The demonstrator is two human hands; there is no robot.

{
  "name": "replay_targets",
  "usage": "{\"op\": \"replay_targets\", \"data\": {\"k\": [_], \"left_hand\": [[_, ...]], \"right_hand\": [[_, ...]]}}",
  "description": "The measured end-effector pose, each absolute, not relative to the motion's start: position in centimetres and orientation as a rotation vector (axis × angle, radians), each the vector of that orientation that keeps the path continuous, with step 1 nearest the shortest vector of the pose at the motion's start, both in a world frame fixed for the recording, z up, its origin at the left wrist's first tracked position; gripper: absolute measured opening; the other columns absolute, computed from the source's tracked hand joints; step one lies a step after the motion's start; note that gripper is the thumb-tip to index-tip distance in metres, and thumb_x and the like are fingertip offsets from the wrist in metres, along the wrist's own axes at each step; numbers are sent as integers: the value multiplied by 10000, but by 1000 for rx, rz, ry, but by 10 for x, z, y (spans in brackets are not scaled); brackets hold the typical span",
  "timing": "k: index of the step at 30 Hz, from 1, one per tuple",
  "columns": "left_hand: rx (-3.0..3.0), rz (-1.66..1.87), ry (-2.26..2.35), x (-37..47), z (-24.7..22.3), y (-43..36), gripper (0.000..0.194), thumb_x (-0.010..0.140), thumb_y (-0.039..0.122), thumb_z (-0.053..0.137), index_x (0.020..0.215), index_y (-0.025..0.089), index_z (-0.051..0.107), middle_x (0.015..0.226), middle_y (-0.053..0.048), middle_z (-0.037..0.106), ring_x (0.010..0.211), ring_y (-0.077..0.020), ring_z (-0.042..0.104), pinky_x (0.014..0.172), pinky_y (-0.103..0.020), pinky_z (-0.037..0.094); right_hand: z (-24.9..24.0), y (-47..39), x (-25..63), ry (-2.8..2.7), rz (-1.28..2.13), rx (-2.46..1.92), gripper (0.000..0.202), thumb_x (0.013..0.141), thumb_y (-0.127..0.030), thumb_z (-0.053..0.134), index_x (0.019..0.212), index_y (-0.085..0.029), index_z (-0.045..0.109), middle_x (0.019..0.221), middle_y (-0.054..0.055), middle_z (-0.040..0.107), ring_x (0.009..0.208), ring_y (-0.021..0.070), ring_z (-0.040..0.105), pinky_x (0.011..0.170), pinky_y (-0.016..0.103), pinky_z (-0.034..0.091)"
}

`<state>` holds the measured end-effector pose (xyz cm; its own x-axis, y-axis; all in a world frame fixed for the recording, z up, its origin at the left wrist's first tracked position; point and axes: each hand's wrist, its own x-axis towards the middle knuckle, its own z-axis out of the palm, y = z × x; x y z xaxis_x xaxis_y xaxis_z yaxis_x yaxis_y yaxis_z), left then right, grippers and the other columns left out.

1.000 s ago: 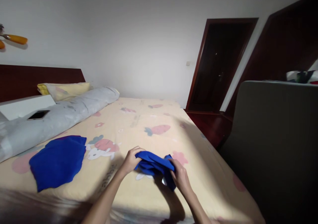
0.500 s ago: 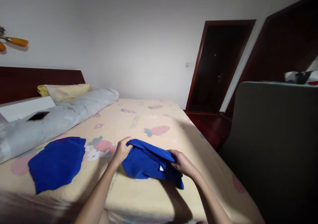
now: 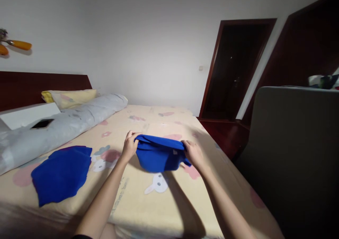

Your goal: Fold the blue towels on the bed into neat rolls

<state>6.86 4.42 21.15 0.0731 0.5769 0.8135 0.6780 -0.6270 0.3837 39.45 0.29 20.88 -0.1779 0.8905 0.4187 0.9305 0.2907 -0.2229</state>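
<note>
My left hand (image 3: 130,145) and my right hand (image 3: 194,154) grip opposite ends of the top edge of a blue garment (image 3: 156,157). The edge is stretched between them, and the cloth hangs in a soft fold above the bed. On its inner side, near my right hand, shows a small white label (image 3: 175,152). The exact kind of garment cannot be made out. A second blue garment (image 3: 62,175) lies flat on the bed to the left, apart from my hands, with a thin purplish line along its far edge.
The bed (image 3: 143,217) has a cream sheet printed with rabbits and carrots. Along its left side lies a grey rolled quilt (image 3: 87,111) bearing a phone (image 3: 42,123), beside a white box (image 3: 31,114) and a yellow pillow (image 3: 75,98). A dark chair back (image 3: 291,143) stands at right.
Both hands have lifted the blue garment up and away from me, its top edge now more level. A rabbit print beneath it has come into view. The other garment has stayed put.
</note>
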Motion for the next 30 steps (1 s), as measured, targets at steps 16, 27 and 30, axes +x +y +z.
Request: {"op": "replay_targets", "data": {"k": [16,27,30], "left_hand": [[-2610,-713,-1912,44,28,-15,455,729,5,464,993,284,707,1228,-38,658,1183,-220,563,982,-431,360],[-2576,-743,-1902,49,54,-21,307,723,67,462,862,240,674,1046,-33,706,1068,-206,604,971,-393,360],[-2642,-582,-1897,55,55,-35,358,680,56,477,924,238,666,1134,-49,665,1133,-224,564,1023,-422,328]], "right_hand": [[28,-51,407,-2303,-139,-1462,414,784,-4,460,1066,-220,673,983,40,695,905,221,610,808,326,463],[49,-67,422,-2243,136,-1456,432,688,-21,461,986,-238,686,977,37,692,929,241,605,827,379,473],[43,-70,424,-2174,129,-1427,440,682,-28,458,975,-249,702,1052,58,667,958,253,605,845,400,494]]}}
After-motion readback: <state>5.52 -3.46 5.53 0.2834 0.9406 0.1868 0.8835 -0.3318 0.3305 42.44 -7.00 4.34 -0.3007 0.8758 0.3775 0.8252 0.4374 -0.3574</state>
